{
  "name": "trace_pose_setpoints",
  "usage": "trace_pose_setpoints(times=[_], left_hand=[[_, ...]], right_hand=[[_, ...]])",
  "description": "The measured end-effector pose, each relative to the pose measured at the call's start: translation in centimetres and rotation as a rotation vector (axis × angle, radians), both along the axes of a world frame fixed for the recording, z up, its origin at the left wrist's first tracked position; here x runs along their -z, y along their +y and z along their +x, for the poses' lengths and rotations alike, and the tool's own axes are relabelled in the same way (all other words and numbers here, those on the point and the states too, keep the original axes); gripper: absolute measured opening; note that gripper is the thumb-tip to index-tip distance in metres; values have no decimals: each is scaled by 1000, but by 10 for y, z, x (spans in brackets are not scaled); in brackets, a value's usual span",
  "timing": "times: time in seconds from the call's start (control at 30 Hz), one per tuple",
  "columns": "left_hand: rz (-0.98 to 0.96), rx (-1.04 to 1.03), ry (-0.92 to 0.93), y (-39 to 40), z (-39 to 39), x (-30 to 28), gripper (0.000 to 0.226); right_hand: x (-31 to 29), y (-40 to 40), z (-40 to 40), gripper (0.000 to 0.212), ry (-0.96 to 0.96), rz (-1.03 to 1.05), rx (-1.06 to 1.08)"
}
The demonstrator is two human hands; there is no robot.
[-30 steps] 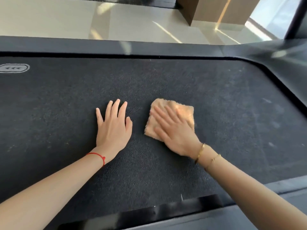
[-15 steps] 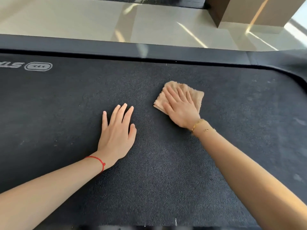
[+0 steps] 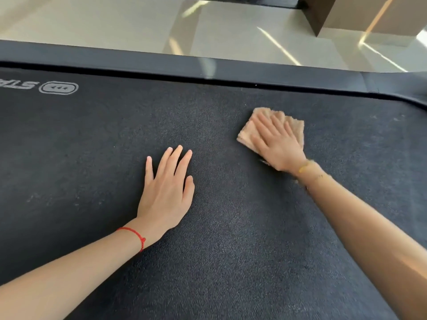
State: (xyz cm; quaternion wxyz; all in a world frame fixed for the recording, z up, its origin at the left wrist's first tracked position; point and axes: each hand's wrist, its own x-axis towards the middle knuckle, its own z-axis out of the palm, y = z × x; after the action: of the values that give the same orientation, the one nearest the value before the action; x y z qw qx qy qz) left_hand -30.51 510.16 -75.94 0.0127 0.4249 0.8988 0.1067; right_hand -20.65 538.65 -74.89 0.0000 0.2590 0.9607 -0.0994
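A dark, grainy treadmill belt (image 3: pixel 219 227) fills most of the view, with a pale printed logo (image 3: pixel 58 88) near its far left. Beyond the belt runs a smooth black side rail (image 3: pixel 161 63), curving round at the far right, and past that a glossy pale tiled floor (image 3: pixel 115 21) streaked with sunlight, where a brown block-like stand (image 3: pixel 360 17) sits at the upper right.

One folded tan cloth (image 3: pixel 293 125) lies on the belt, right of centre and near the far rail but not touching it. The right hand (image 3: pixel 277 146) lies flat on top of it, fingers straight and slightly spread, pressing it down; the hand is blurred, so the thumb's contact is probably on the cloth's left edge. The left hand (image 3: pixel 165 190) rests palm down on bare belt, fingers straight and close together, well apart from the cloth.

Bare belt stretches widely to the left and towards the viewer. Two hands, one cloth, one red string bracelet (image 3: pixel 136 236) on the left wrist
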Motion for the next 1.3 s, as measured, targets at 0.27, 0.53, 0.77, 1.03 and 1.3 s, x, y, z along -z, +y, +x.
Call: trace_pose_setpoints(times=[0.27, 0.53, 0.77, 1.03, 1.3], left_hand=[[-9, 3, 5, 0, -2, 2, 64], [-11, 18, -10, -1, -2, -1, 66], [27, 7, -19, 1, -2, 0, 57], [55, 8, 6, 0, 0, -1, 57], [67, -5, 11, 0, 1, 0, 57]], right_hand=[[-7, -7, -154, 60, -40, -40, -40], [-2, 45, -96, 60, -25, 36, -60], [-7, 45, -69, 60, -33, -12, 115], [1, -81, 1, 57, 33, 11, -374], [-8, -15, 32, 58, -50, -13, 131]])
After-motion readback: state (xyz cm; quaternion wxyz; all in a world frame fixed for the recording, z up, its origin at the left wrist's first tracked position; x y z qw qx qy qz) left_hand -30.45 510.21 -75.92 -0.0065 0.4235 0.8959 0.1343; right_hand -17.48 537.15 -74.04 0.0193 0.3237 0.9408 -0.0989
